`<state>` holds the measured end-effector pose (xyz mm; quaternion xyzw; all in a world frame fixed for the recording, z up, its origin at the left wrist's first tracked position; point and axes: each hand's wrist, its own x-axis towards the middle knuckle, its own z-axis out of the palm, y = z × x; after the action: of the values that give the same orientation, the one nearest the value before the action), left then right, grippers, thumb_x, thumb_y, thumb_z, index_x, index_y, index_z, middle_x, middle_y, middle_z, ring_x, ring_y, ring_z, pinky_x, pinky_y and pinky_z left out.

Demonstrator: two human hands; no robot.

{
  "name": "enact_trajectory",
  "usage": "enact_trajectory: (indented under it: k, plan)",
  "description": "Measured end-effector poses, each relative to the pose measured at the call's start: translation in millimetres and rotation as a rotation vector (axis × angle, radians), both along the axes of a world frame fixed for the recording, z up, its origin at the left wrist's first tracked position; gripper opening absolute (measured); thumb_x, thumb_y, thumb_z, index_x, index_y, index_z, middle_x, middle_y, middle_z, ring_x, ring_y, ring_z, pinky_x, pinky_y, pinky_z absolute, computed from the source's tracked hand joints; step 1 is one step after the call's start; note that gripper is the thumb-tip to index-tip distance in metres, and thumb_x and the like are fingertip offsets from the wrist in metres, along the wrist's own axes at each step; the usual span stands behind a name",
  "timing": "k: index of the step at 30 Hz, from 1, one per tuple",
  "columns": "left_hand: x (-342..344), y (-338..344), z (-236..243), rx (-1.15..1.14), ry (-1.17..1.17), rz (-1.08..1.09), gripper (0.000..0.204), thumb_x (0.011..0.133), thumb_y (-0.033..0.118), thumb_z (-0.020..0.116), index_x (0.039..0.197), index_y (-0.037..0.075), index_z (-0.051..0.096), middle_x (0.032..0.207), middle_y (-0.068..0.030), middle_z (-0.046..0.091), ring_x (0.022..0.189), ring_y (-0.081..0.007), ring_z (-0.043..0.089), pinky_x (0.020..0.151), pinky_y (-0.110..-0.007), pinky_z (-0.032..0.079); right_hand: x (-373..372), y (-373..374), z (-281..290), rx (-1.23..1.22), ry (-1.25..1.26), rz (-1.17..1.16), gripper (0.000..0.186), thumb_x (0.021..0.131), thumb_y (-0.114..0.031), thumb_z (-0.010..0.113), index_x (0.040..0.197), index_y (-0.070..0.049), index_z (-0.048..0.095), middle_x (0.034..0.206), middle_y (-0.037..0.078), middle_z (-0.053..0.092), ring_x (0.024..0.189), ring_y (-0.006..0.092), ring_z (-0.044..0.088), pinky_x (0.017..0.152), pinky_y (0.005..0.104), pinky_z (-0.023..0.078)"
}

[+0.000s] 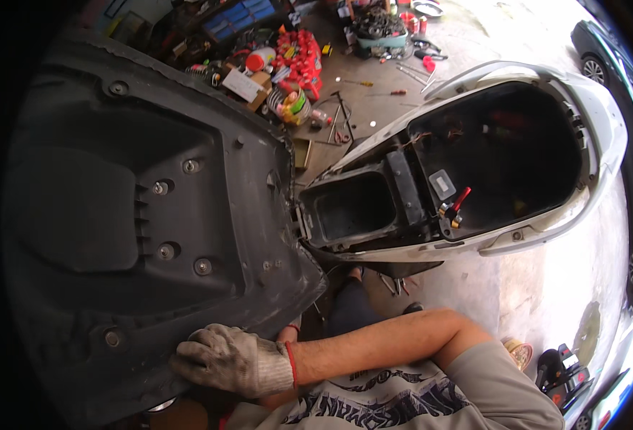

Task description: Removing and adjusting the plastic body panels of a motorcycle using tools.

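The big black scooter seat (137, 215) is tipped up on its hinge, underside facing the camera, filling the view from nine o'clock to the centre. The right hand (234, 358), in a grey knit glove with a red cuff, reaches across at six o'clock and lies on the seat's lower rim, fingers (194, 355) curled over the edge and gripping it. The left hand is mostly hidden behind that forearm; only a bit of red cuff shows, so I cannot tell whether its fingers are clenched or loose.

Risks, as I judge them: the seat seems heavy and is held at one edge only, so a slipping glove could let it swing down onto the open storage bay (503, 150) at three o'clock, pinching fingers at the hinge. Tools scattered on the concrete floor (374, 93) at twelve o'clock are trip hazards.

The seat base is matt moulded plastic, ribbed and recessed, studded with round metal bolts (191, 166). The scooter's body panels (603, 122) are glossy white and curved; the bay inside is dull black.
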<state>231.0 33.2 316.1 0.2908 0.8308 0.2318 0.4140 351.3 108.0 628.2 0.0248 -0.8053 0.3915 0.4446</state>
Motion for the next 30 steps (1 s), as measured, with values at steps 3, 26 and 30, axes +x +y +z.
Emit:
enact_trajectory:
  k: [3, 26, 30]
  plan:
    - [2.2, -5.3, -0.8, -0.031, -0.036, 0.066, 0.049, 0.106, 0.027, 0.054, 0.151, 0.010, 0.043, 0.153, -0.0107, 0.050, 0.135, -0.0290, 0.054, 0.109, -0.037, 0.044, -23.1, -14.3, -24.4, 0.059, -0.040, 0.053, 0.049, 0.085, -0.017, 0.062, 0.132, -0.003, 0.059, 0.127, 0.011, 0.056, 0.110, 0.0256, 0.059, 0.088, 0.0363, 0.055]
    - [20.2, -10.2, -33.9, -0.057, -0.326, 0.552, 0.051, 0.106, 0.027, 0.055, 0.152, 0.011, 0.042, 0.155, -0.0097, 0.047, 0.135, -0.0297, 0.054, 0.109, -0.038, 0.045, -12.4, 60.6, -25.3, -0.223, 0.142, 0.632, 0.045, 0.085, -0.032, 0.067, 0.125, -0.013, 0.063, 0.131, 0.008, 0.057, 0.113, 0.0259, 0.060, 0.088, 0.0386, 0.055]
    - [27.3, 5.2, -29.2, -0.028, -0.371, 0.676, 0.051, 0.106, 0.027, 0.055, 0.152, 0.012, 0.042, 0.156, -0.0095, 0.047, 0.135, -0.0298, 0.054, 0.110, -0.038, 0.045, -18.0, 74.2, -26.9, -0.124, 0.083, 0.690, 0.041, 0.087, -0.031, 0.066, 0.124, -0.013, 0.064, 0.132, 0.010, 0.056, 0.113, 0.0280, 0.060, 0.091, 0.0400, 0.054]
